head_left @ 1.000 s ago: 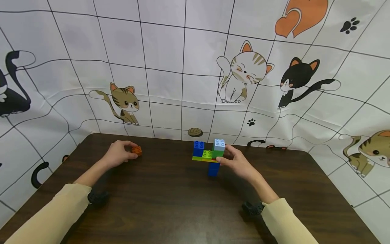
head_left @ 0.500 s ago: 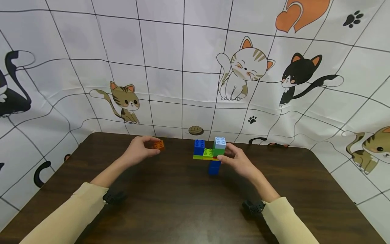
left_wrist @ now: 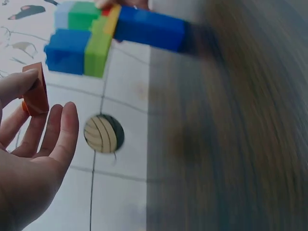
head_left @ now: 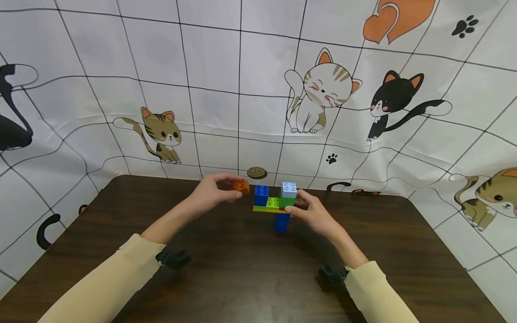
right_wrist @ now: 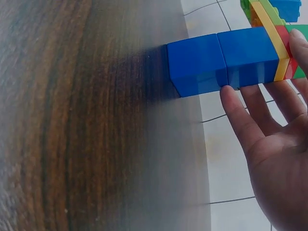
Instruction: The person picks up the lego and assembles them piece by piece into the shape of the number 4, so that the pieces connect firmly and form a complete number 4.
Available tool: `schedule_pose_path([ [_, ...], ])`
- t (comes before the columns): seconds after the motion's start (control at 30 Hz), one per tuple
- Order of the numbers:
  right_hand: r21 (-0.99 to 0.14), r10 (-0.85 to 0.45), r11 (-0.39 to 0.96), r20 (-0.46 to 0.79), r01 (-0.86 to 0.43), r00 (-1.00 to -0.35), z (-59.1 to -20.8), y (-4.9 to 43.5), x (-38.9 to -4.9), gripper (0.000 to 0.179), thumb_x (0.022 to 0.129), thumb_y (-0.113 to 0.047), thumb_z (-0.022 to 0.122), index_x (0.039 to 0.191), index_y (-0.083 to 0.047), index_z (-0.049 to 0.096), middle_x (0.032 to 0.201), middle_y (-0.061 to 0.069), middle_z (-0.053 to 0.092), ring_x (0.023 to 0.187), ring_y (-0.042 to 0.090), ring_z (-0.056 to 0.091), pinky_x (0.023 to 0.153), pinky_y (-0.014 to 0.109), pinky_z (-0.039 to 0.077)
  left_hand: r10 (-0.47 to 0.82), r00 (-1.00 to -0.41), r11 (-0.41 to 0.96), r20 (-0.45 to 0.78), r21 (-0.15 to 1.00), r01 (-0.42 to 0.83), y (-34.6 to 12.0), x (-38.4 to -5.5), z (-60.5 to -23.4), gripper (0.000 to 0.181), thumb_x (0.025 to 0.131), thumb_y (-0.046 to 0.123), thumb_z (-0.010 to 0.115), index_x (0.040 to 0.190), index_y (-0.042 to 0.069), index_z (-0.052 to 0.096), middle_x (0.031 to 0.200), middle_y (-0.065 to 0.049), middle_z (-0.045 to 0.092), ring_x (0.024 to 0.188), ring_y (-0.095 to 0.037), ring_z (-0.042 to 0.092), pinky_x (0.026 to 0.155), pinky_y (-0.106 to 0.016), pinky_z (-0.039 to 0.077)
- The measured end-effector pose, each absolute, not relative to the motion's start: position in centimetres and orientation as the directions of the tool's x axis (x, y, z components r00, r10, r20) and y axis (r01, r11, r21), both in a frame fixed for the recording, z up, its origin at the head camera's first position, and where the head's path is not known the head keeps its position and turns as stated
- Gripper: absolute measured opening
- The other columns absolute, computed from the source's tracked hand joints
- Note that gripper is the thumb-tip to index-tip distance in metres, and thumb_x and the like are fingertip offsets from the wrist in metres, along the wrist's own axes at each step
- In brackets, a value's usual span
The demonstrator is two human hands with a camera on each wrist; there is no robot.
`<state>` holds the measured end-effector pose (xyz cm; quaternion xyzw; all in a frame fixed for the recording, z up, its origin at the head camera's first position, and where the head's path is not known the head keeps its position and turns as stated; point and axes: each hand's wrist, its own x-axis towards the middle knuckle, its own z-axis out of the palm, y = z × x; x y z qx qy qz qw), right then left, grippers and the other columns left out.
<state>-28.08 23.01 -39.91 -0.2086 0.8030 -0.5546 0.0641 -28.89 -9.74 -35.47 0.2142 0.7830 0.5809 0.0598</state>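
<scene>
My left hand [head_left: 207, 196] pinches an orange building brick [head_left: 241, 186] between thumb and fingers, just left of a brick structure. The structure stands upright on two stacked blue bricks [right_wrist: 222, 61], with a thin yellow layer [right_wrist: 272, 41] across their top. Above that layer sit lime bricks [head_left: 272, 203], a blue brick [head_left: 261, 195] at the left end, and a green brick [head_left: 287, 203] under a light blue brick [head_left: 288, 188] at the right. From the right side, my right hand [head_left: 317, 218] grips the structure, thumb in front at a red piece [right_wrist: 288, 50], other fingers behind.
The dark wooden table [head_left: 242, 278] spreads out beneath both arms. A white sheet [head_left: 214, 112] printed with cats and grid lines rises behind its far edge. Black straps with wrist devices sit at both sleeves.
My left hand has carried the orange brick rightward and slightly up, from the table's left side to close beside the structure. My right hand and the structure have stayed in place.
</scene>
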Motion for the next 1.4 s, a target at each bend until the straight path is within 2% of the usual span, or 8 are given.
schedule_pose_path([
  [0.2,-0.920,-0.406,0.293,0.127,-0.261,-0.905,-39.6,23.0,-28.2,0.041,0.100,-0.012,0.068,0.135,0.003,0.053,0.122,0.023,0.068,0.105,0.030,0.064,0.091,0.045,0.057,0.408,-0.901,0.177,0.145,0.956,0.234,-8.0,-28.8,-34.5,0.046,0.095,0.010,0.074,0.137,0.000,0.061,0.132,-0.020,0.063,0.111,-0.034,0.066,0.091,-0.048,0.057],
  [0.33,-0.918,-0.410,0.297,0.124,-0.261,-0.903,-39.6,23.0,-28.3,0.041,0.100,-0.012,0.068,0.135,0.004,0.052,0.122,0.023,0.067,0.104,0.029,0.065,0.091,0.046,0.057,0.426,-0.891,0.187,0.157,0.948,0.257,-7.1,-28.8,-34.2,0.043,0.094,0.010,0.074,0.135,0.001,0.063,0.131,-0.018,0.063,0.118,-0.036,0.062,0.090,-0.044,0.058],
  [0.43,-0.915,-0.419,0.306,0.119,-0.263,-0.900,-39.6,23.1,-28.3,0.042,0.100,-0.012,0.068,0.136,0.003,0.052,0.123,0.022,0.067,0.104,0.029,0.065,0.090,0.046,0.058,0.435,-0.888,0.198,0.152,0.945,0.259,-6.7,-28.9,-34.0,0.043,0.094,0.010,0.075,0.134,0.002,0.063,0.129,-0.018,0.064,0.117,-0.036,0.062,0.089,-0.043,0.058],
  [0.63,-0.911,-0.433,0.310,0.118,-0.271,-0.894,-39.4,23.2,-28.4,0.041,0.101,-0.013,0.068,0.135,0.003,0.052,0.122,0.022,0.067,0.104,0.030,0.065,0.089,0.043,0.058,0.442,-0.885,0.225,0.143,0.938,0.264,-6.3,-29.0,-33.8,0.043,0.094,0.011,0.075,0.134,0.003,0.064,0.129,-0.017,0.064,0.116,-0.033,0.063,0.091,-0.047,0.057],
  [0.83,-0.919,-0.434,0.299,0.110,-0.258,-0.894,-39.4,23.2,-28.3,0.043,0.100,-0.012,0.068,0.136,0.004,0.052,0.122,0.023,0.066,0.104,0.030,0.065,0.091,0.051,0.057,0.450,-0.881,0.244,0.142,0.930,0.275,-6.0,-29.2,-33.8,0.042,0.094,0.011,0.076,0.134,0.004,0.065,0.126,-0.017,0.063,0.114,-0.035,0.062,0.093,-0.050,0.056],
  [0.97,-0.921,-0.429,0.304,0.094,-0.242,-0.899,-39.4,23.2,-28.2,0.044,0.100,-0.013,0.068,0.138,0.003,0.051,0.123,0.022,0.066,0.104,0.030,0.065,0.093,0.054,0.055,0.455,-0.880,0.258,0.135,0.926,0.276,-5.7,-29.4,-33.9,0.042,0.094,0.014,0.076,0.134,0.006,0.065,0.125,-0.016,0.063,0.113,-0.033,0.062,0.092,-0.045,0.057],
  [1.13,-0.924,-0.432,0.302,0.089,-0.237,-0.898,-39.3,23.2,-28.3,0.046,0.101,-0.012,0.067,0.140,0.003,0.050,0.125,0.023,0.064,0.107,0.031,0.065,0.093,0.054,0.055,0.464,-0.875,0.250,0.135,0.928,0.276,-5.4,-29.5,-34.2,0.040,0.097,0.022,0.073,0.134,0.007,0.065,0.127,-0.013,0.065,0.113,-0.030,0.062,0.091,-0.041,0.057],
  [1.4,-0.924,-0.435,0.300,0.088,-0.236,-0.896,-39.2,23.1,-28.2,0.049,0.101,-0.012,0.067,0.143,0.002,0.048,0.131,0.024,0.061,0.111,0.033,0.063,0.091,0.049,0.057,0.469,-0.868,0.202,0.163,0.937,0.285,-5.0,-29.4,-34.8,0.039,0.102,0.024,0.067,0.136,0.005,0.062,0.130,-0.015,0.063,0.116,-0.032,0.061,0.095,-0.046,0.055],
])
